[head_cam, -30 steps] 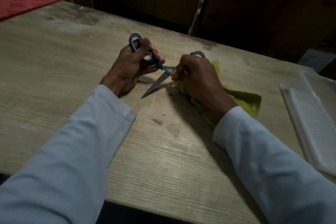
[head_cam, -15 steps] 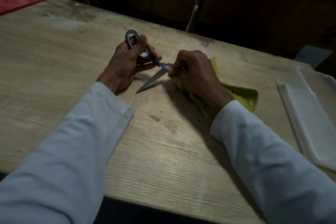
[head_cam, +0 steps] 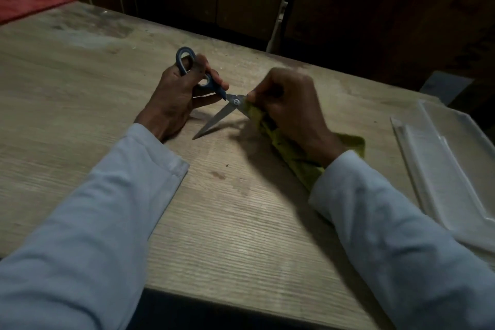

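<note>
No legible text, label, brand or number on scissors (head_cam: pixel 217 117), cloth (head_cam: pixel 296 162), tray (head_cam: pixel 439 169) or table (head_cam: pixel 241 222).

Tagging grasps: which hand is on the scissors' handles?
The left hand, fingers curled round the blue handles of the scissors. The right hand instead pinches the yellow-green cloth by the pivot.
</note>
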### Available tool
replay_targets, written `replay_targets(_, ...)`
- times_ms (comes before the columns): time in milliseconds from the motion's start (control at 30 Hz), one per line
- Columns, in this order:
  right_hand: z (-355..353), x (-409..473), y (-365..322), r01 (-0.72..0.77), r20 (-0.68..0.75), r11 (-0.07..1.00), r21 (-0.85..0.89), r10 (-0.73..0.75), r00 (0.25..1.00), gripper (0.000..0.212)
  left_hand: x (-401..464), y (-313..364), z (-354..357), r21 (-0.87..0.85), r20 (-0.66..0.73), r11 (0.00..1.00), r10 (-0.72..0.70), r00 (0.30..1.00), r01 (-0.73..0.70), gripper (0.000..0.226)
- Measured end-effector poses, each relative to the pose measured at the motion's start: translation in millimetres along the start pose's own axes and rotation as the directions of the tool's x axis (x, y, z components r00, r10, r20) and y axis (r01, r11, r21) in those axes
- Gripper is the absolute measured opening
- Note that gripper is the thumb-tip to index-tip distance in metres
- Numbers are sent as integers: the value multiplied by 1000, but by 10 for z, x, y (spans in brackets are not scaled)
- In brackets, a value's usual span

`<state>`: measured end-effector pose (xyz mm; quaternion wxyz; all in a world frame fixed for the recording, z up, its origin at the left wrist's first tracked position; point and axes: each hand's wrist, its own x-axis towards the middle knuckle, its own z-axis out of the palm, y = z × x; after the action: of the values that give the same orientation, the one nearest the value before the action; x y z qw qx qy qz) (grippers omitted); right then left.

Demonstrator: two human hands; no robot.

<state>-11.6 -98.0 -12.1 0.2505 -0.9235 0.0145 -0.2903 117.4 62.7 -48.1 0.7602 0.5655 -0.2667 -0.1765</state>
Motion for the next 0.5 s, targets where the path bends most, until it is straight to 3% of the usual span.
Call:
replay_targets(167, 138, -59, 104, -45, 172, 969, -244, 89, 981, 10, 10, -25, -35, 1, -9, 1000, -1, 1000, 1, 34)
replay_targets(333, -229, -222, 238, -122, 338, 905, -408, 273, 901, 2, 16, -28, -28, 5, 17, 1000, 13, 1000, -13, 32)
replay_targets(433, -429, -105, 327, -226, 379, 927, -298, 332, 864, 8, 14, -33, -16, -2, 25, 1000, 7, 1000, -7, 32)
replay_targets(500, -405, -68, 292, -272, 263, 954, -122, 296, 918, 14, 36, -38, -19, -8, 11, 1000, -1, 1000, 1, 30)
